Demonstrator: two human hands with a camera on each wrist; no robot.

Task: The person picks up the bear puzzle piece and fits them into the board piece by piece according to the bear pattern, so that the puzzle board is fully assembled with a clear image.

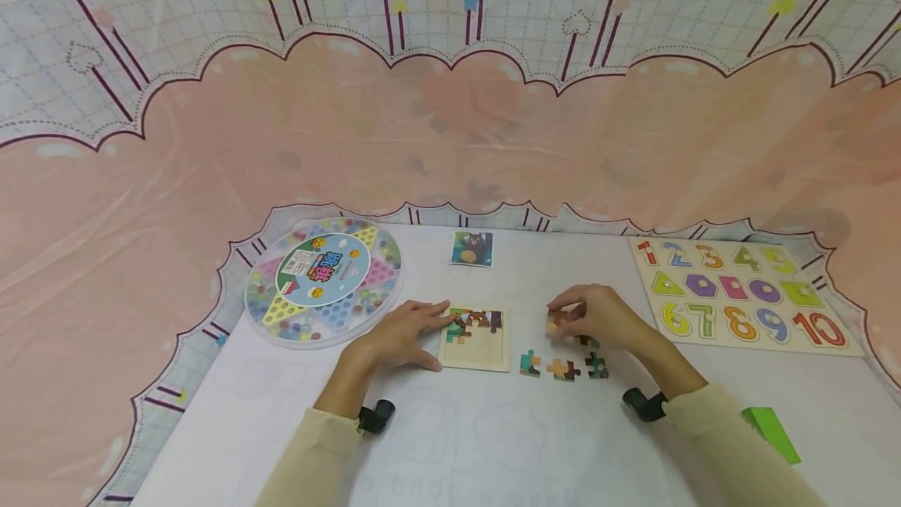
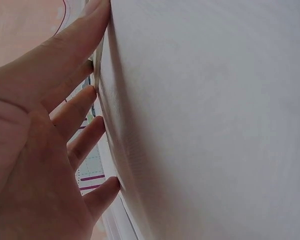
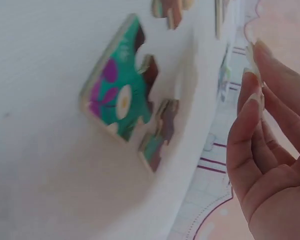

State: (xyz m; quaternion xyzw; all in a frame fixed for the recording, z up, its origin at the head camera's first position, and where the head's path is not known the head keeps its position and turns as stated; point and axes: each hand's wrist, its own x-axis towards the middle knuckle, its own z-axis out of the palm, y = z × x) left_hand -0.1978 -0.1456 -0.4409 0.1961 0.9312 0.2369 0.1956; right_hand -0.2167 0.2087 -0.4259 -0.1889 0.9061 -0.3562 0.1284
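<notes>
A wooden puzzle tray (image 1: 475, 352) lies on the white table, with a few bear-picture pieces (image 1: 479, 320) fitted along its top. My left hand (image 1: 411, 329) rests flat on the tray's left edge, fingers straight; in the left wrist view the same left hand (image 2: 50, 125) has its fingers spread against the surface. My right hand (image 1: 572, 318) pinches a brownish puzzle piece (image 1: 555, 324) just above the table, right of the tray. Three loose pieces (image 1: 563, 369) lie below it. In the right wrist view a green flowered piece (image 3: 119, 92) lies close to my right hand (image 3: 270, 140).
A small bear picture card (image 1: 471, 249) lies behind the tray. A round marble game box (image 1: 324, 280) sits at the left, a number and shape board (image 1: 739, 292) at the right, and a green wedge (image 1: 770, 433) by my right sleeve. Pink cloth hangs behind.
</notes>
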